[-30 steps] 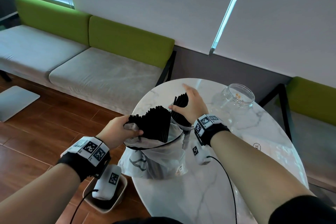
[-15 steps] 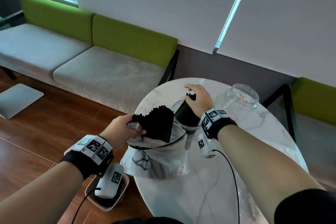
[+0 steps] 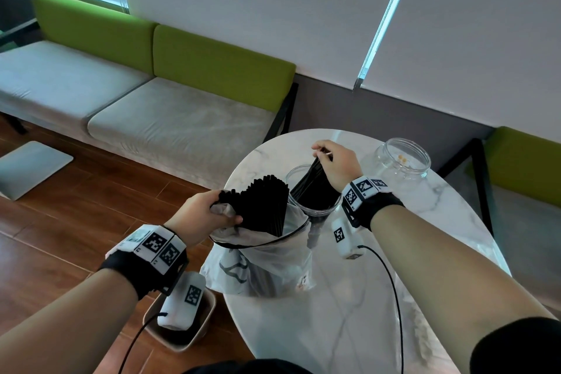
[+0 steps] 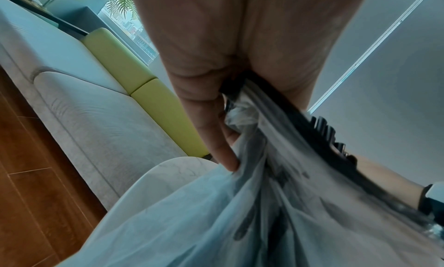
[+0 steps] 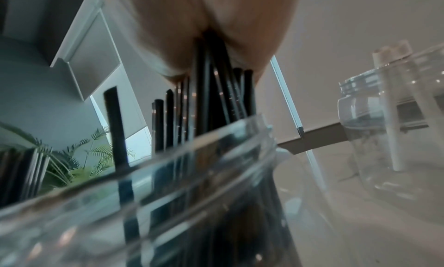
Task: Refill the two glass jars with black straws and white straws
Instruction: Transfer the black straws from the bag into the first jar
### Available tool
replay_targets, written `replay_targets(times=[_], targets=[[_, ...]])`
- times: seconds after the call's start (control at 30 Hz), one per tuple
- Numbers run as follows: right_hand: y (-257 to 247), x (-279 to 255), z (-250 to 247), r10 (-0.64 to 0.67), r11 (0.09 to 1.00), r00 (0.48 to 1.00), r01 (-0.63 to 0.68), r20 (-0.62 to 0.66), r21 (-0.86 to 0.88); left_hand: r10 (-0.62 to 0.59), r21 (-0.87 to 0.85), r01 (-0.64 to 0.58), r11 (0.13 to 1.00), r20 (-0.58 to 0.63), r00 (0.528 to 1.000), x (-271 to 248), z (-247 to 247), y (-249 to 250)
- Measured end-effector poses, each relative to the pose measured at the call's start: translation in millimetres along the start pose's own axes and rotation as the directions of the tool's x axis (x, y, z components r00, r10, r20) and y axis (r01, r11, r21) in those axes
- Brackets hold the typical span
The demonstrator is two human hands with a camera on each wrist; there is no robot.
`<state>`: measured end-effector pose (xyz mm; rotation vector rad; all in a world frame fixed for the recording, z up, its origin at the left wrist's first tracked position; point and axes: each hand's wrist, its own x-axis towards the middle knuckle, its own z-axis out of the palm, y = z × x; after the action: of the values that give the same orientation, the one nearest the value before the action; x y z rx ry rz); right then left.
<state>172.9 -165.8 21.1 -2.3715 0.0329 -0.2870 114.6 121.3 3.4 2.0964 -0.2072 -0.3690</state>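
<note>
A clear plastic bag point(image 3: 267, 264) full of black straws point(image 3: 264, 203) stands on the white marble table point(image 3: 349, 328). My left hand point(image 3: 209, 215) grips the bag's left rim point(image 4: 242, 123) beside the straw tops. Behind the bag stands a glass jar point(image 3: 312, 191) that holds a bundle of black straws point(image 3: 312, 182). My right hand point(image 3: 334, 161) pinches the tops of that bundle point(image 5: 211, 85) above the jar point(image 5: 168, 185), their lower ends inside it. A second glass jar point(image 3: 403, 158) stands farther right with white straws point(image 5: 391, 119) in it.
A small beige bin point(image 3: 182, 325) sits on the wooden floor under my left wrist. A grey and green bench sofa point(image 3: 170, 91) runs along the wall behind the table. A grey mat point(image 3: 30, 167) lies on the floor at the left.
My right hand has carried its bundle of black straws from above the bag over the nearer jar and lowered their ends into it. The left hand keeps hold of the bag's rim.
</note>
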Motion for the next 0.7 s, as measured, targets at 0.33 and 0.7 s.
replay_targets(times=[0.33, 0.7], targets=[[13.2, -43.3, -8.1, -0.353, 0.846, 0.93, 0.365, 0.103, -0.388, -0.001, 0.015, 0.001, 1.0, -0.004, 1.0, 0.5, -0.8, -2.7], [17.5, -27.5, -0.8, -0.439, 0.87, 0.898, 0.414, -0.036, -0.268, 0.03, 0.031, -0.03, 0.999, 0.003, 1.0, -1.8, -1.1, 2.3]])
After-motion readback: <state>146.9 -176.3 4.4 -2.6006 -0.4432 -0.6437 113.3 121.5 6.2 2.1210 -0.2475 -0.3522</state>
